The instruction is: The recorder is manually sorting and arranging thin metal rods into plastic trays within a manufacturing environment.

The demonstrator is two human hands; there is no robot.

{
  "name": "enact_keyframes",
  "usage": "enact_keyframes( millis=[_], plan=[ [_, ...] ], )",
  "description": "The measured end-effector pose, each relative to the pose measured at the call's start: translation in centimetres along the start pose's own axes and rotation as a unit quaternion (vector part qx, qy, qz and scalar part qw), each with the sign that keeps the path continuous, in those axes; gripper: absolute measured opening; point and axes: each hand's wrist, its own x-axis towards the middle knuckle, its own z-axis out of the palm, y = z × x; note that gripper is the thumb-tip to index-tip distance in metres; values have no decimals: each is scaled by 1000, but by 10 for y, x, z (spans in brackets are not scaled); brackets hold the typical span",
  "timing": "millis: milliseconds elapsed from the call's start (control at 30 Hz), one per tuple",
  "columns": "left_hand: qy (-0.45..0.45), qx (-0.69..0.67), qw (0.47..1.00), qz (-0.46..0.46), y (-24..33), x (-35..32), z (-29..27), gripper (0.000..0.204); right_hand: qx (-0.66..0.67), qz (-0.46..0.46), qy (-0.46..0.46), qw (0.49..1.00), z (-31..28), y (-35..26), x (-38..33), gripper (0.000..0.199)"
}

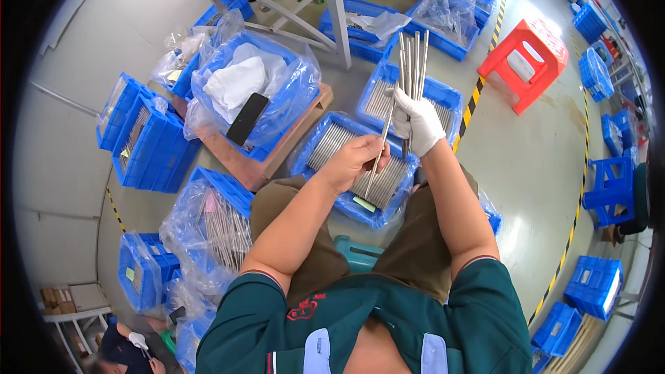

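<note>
The white-gloved right hand grips an upright bundle of thin silver metal rods. The bare left hand pinches a single thin metal rod, slanted toward the bundle. Below them, a plastic-lined blue plastic crate holds many more rods, so much appears left to gather. Similar blue crates stand on the grey floor.
</note>
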Motion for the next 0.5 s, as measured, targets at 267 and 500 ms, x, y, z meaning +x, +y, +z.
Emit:
enact_keyframes(
  millis=[267, 500],
  plan=[
    [-23, -107, 993, -37, -7, 1, 10, 27, -23, -75, 108, 991, -3, 0, 7, 19],
    [-98, -52, 986, -127, -4, -18, 19, 30, 20, -127, 167, 977, -27, -8, 17, 22]
  ],
)
